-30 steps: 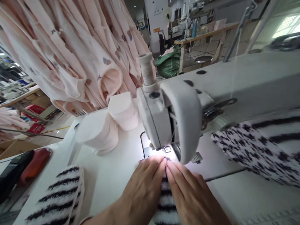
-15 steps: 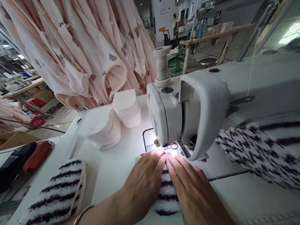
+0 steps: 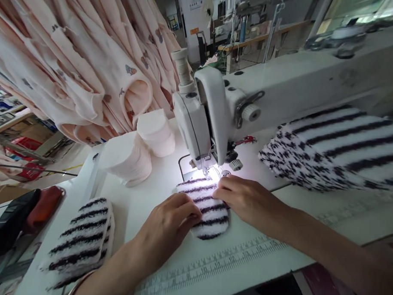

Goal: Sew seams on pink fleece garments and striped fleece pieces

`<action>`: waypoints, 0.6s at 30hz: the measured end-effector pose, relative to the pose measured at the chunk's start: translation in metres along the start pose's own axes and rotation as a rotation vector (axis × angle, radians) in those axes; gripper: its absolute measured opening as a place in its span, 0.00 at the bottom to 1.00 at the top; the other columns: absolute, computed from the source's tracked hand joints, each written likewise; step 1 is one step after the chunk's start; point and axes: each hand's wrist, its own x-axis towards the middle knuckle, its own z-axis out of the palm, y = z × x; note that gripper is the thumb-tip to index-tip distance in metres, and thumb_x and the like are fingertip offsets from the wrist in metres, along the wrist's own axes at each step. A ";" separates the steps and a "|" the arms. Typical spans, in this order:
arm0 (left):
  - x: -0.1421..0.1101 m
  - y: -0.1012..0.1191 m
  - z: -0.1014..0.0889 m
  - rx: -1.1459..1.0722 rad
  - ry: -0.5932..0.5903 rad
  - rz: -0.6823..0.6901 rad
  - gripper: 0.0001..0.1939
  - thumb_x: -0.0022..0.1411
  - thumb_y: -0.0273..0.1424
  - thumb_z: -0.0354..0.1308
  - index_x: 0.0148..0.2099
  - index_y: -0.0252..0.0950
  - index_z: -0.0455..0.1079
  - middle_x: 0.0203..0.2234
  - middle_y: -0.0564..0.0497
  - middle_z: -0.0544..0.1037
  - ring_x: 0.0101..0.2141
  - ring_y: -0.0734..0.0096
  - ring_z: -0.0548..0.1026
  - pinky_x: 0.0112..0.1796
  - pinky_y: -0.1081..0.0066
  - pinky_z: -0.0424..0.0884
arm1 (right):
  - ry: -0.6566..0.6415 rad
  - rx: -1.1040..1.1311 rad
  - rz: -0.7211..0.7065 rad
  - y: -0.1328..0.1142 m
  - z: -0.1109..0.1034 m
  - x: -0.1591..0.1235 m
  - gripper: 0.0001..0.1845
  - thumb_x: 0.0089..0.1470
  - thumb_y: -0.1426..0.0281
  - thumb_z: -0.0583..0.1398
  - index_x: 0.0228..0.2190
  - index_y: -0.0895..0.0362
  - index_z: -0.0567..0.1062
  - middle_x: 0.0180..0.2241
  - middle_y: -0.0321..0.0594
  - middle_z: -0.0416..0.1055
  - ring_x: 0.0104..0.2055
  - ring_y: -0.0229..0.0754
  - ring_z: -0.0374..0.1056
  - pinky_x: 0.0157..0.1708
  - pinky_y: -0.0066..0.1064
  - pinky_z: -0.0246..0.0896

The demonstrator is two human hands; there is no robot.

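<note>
A small fuzzy piece with black and white stripes (image 3: pixel 205 207) lies on the white table under the head of a sewing machine (image 3: pixel 211 117), its far end lit at the needle. My left hand (image 3: pixel 167 226) rests on the piece's left edge, fingers curled and pressing down. My right hand (image 3: pixel 246 199) lies on its right edge, fingers bent with the tips near the presser foot. Both hands press the piece flat against the table.
A stack of striped pieces (image 3: pixel 82 237) lies at the left, and a bigger striped pile (image 3: pixel 332 147) at the right under the machine arm. Two stacks of pale round pads (image 3: pixel 135 149) stand behind. Pink garments (image 3: pixel 84 61) hang at the back left. A printed ruler (image 3: pixel 220 263) runs along the table's front.
My hands have spread apart from fingertips-together at the needle to the two sides of the striped piece, which now shows between them. The view has pulled back and shifted.
</note>
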 end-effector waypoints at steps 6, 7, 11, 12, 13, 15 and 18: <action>0.002 -0.002 -0.001 0.033 0.045 0.025 0.05 0.64 0.24 0.50 0.37 0.34 0.66 0.31 0.50 0.70 0.31 0.73 0.69 0.32 0.72 0.68 | 0.045 -0.034 0.026 -0.002 0.007 0.003 0.14 0.53 0.87 0.50 0.30 0.60 0.70 0.29 0.37 0.62 0.32 0.35 0.58 0.27 0.26 0.53; 0.002 -0.003 -0.002 0.044 0.052 0.019 0.05 0.64 0.24 0.50 0.37 0.34 0.66 0.32 0.50 0.70 0.31 0.73 0.69 0.32 0.71 0.68 | 0.048 -0.040 0.028 -0.001 0.007 0.002 0.15 0.52 0.87 0.50 0.29 0.60 0.70 0.29 0.37 0.62 0.32 0.35 0.58 0.26 0.26 0.52; 0.001 -0.003 -0.002 0.081 0.009 0.025 0.04 0.62 0.24 0.51 0.37 0.34 0.67 0.32 0.50 0.71 0.31 0.73 0.70 0.32 0.71 0.69 | 0.039 -0.049 0.027 -0.004 0.006 -0.004 0.19 0.48 0.90 0.48 0.32 0.60 0.70 0.30 0.37 0.62 0.34 0.38 0.59 0.26 0.28 0.53; 0.000 -0.002 -0.001 0.083 0.008 0.035 0.05 0.62 0.24 0.51 0.37 0.34 0.68 0.32 0.50 0.71 0.31 0.72 0.70 0.33 0.70 0.69 | 0.033 -0.047 0.028 -0.007 0.005 -0.008 0.20 0.47 0.91 0.47 0.34 0.60 0.71 0.32 0.38 0.63 0.35 0.38 0.59 0.27 0.28 0.55; -0.001 -0.002 -0.001 0.086 0.020 0.048 0.05 0.62 0.24 0.51 0.38 0.35 0.68 0.33 0.49 0.71 0.32 0.72 0.71 0.33 0.70 0.70 | 0.038 -0.042 0.032 -0.011 0.003 -0.011 0.22 0.47 0.91 0.47 0.37 0.60 0.71 0.33 0.39 0.64 0.37 0.39 0.60 0.29 0.29 0.57; -0.002 0.001 -0.002 0.089 0.065 0.077 0.07 0.63 0.24 0.51 0.41 0.35 0.69 0.35 0.48 0.72 0.34 0.71 0.71 0.35 0.70 0.70 | 0.096 -0.024 0.042 -0.022 0.000 -0.019 0.24 0.48 0.90 0.46 0.41 0.61 0.70 0.36 0.42 0.65 0.39 0.40 0.61 0.33 0.31 0.62; -0.001 0.005 -0.003 0.088 0.106 0.122 0.07 0.63 0.25 0.51 0.42 0.36 0.69 0.36 0.49 0.72 0.36 0.71 0.71 0.37 0.70 0.70 | 0.246 -0.012 0.075 -0.040 -0.001 -0.033 0.24 0.49 0.89 0.45 0.40 0.62 0.71 0.37 0.43 0.67 0.41 0.40 0.63 0.40 0.34 0.65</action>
